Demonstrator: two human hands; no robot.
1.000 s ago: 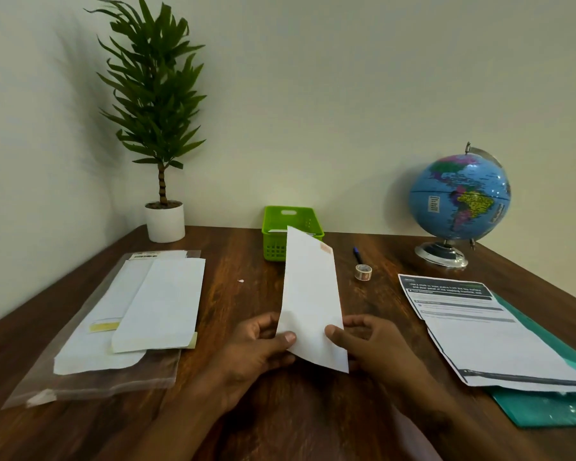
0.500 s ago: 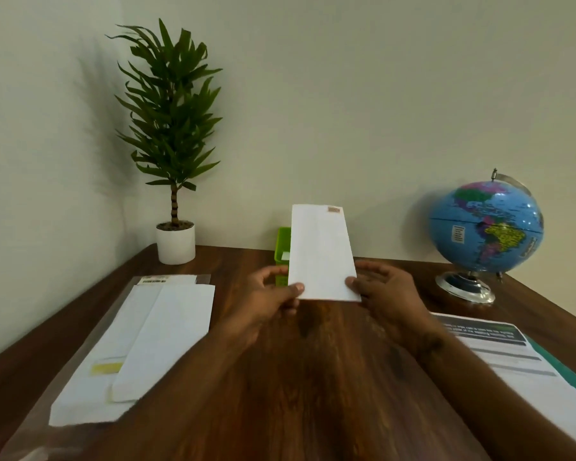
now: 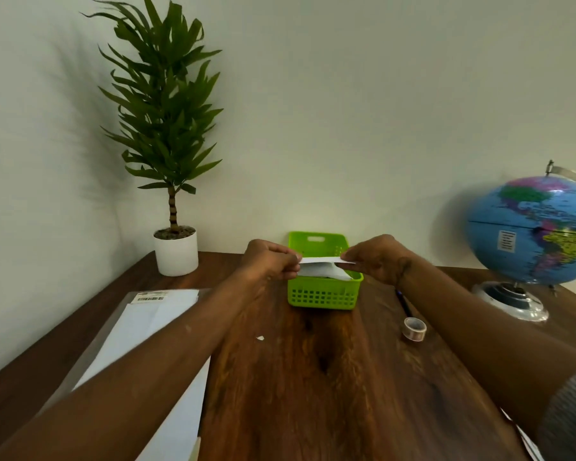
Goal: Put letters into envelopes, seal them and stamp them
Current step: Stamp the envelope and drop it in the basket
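A white envelope point(image 3: 321, 260) is held flat, seen edge-on, just above the green plastic basket point(image 3: 323, 294) at the back of the wooden table. My left hand point(image 3: 268, 261) pinches its left end and my right hand point(image 3: 378, 259) pinches its right end. White paper point(image 3: 326, 271) lies inside the basket under the held envelope. A stack of blank white envelopes point(image 3: 153, 331) lies on a clear plastic sleeve at the left, partly hidden by my left forearm.
A roll of clear tape point(image 3: 414, 328) and a dark pen point(image 3: 403, 302) lie right of the basket. A blue globe point(image 3: 532, 234) stands at the back right, a potted plant point(image 3: 175, 251) at the back left. A tiny paper scrap point(image 3: 260, 338) lies mid-table.
Both hands carried the envelope away from me, from near the table's front edge to over the green basket, and tipped it from upright to flat. The view rose and moved forward.
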